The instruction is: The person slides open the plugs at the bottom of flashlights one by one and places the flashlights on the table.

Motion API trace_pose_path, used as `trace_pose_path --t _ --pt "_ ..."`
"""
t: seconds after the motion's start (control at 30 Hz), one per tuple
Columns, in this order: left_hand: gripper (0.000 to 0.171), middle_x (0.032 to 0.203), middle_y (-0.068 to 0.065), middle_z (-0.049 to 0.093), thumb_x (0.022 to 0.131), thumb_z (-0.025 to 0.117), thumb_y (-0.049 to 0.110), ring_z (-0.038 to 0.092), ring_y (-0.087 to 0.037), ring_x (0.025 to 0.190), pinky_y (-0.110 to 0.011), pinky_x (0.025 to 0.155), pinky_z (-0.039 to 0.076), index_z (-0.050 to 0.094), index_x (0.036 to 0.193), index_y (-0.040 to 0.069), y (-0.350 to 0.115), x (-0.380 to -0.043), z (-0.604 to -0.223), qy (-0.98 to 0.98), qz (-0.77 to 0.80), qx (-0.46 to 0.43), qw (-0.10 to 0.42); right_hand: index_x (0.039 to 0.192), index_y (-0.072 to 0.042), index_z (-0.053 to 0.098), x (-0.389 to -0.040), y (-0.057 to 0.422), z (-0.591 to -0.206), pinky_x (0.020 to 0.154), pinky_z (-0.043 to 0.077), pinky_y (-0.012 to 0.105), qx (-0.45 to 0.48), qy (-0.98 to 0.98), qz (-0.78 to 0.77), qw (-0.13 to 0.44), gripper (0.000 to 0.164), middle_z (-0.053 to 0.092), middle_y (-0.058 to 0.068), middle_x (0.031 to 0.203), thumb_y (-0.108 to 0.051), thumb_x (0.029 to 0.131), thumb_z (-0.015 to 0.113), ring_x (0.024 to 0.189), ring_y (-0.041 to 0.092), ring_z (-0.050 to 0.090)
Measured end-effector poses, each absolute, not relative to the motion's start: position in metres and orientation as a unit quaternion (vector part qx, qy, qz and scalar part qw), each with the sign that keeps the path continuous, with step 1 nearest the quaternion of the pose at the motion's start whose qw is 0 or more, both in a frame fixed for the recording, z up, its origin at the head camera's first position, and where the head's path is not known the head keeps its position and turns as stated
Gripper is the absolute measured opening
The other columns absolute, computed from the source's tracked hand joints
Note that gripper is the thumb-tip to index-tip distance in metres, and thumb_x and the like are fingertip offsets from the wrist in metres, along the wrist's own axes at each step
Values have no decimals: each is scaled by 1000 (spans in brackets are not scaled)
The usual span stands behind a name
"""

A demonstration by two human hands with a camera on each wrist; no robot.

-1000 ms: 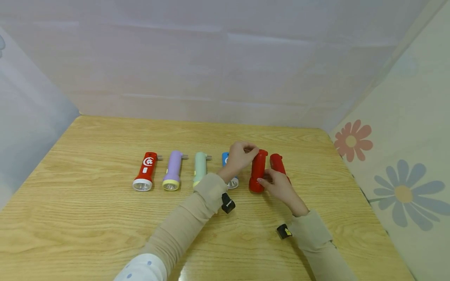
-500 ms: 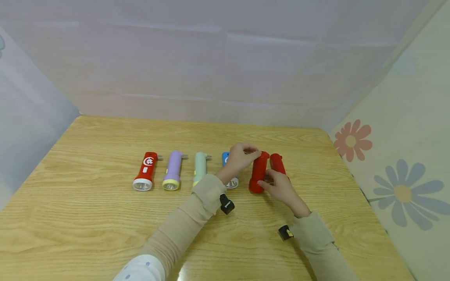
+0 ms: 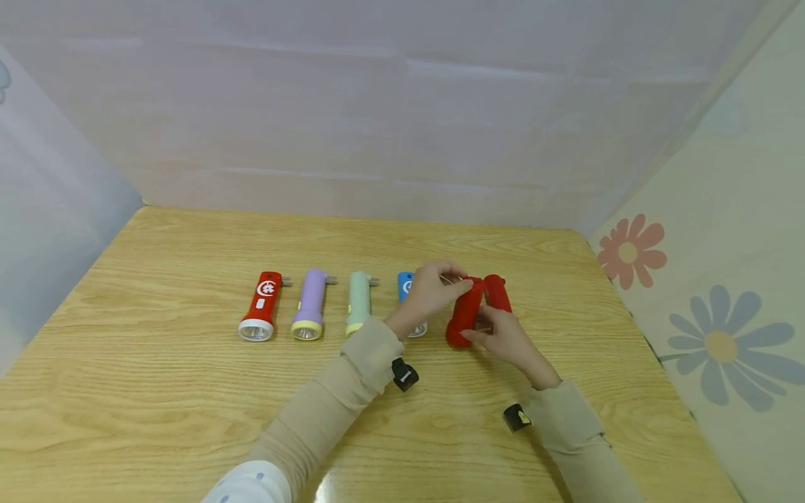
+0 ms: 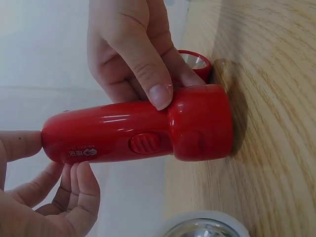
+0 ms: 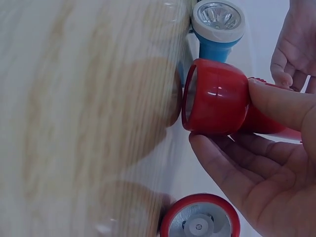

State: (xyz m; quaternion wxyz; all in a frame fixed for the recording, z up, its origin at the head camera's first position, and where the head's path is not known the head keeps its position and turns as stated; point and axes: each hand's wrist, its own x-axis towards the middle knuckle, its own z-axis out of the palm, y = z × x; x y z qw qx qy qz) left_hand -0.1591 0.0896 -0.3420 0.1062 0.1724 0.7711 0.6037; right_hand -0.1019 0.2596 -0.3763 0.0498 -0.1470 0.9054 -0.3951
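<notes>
A red flashlight (image 3: 466, 314) stands tilted with its head down at the tabletop, its tail leaning right in the head view. My left hand (image 3: 434, 290) pinches its tail end between thumb and fingers. Lower down, my right hand (image 3: 506, 339) grips it near the flared head, thumb on one side, as the right wrist view (image 5: 276, 168) shows. A ribbed switch and white print face the left wrist view on the flashlight's body (image 4: 118, 133). Right behind my right hand lies another red flashlight (image 3: 498, 293), partly covered; its lens (image 5: 200, 222) shows in the right wrist view.
Left of my hands lie a blue flashlight (image 3: 404, 283), partly hidden, a mint green one (image 3: 359, 300), a purple one (image 3: 311, 300) and a red-and-white one (image 3: 264, 297), in a row on the wooden table (image 3: 189, 405). Black devices (image 3: 404, 376) sit by both wrists.
The held flashlight's tail has tipped to the right and slightly down, and my left hand has moved along with it. My right hand has shifted only a little. The other flashlights stay put.
</notes>
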Motion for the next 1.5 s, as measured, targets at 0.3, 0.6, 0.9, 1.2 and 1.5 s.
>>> trace_pose_path --t 0.3,0.6,0.9,1.2,1.5 --pt "13 75 0 59 85 65 17 54 -13 70 -21 59 46 67 94 8 87 -152 -343 768 605 180 110 107 7 59 -102 261 -375 71 52 36 -166 911 -372 65 31 65 15 95 -7 82 67 80 24 63" --pt "14 70 -3 55 84 65 12 49 -13 62 -19 51 40 67 96 5 84 -143 -340 756 612 194 128 105 7 59 -102 259 -373 70 52 35 -194 903 -378 63 33 64 16 94 -3 76 71 78 25 64" --pt "12 67 -2 55 83 66 10 49 -12 63 -20 53 42 68 94 7 82 -136 -339 764 596 212 124 109 7 56 -102 259 -376 69 53 34 -195 902 -381 50 42 63 18 97 -2 72 75 77 25 65" --pt "13 67 -1 56 84 63 9 49 -12 61 -21 53 42 68 95 6 84 -135 -340 761 600 213 124 109 7 56 -101 259 -376 68 53 33 -177 903 -385 65 41 63 18 98 -4 73 75 76 24 65" --pt "9 65 -8 57 85 63 9 47 -13 56 -21 52 41 69 91 6 87 -134 -337 758 610 194 124 107 7 57 -101 257 -374 68 53 33 -173 908 -375 66 40 63 18 96 -4 73 75 76 24 65"
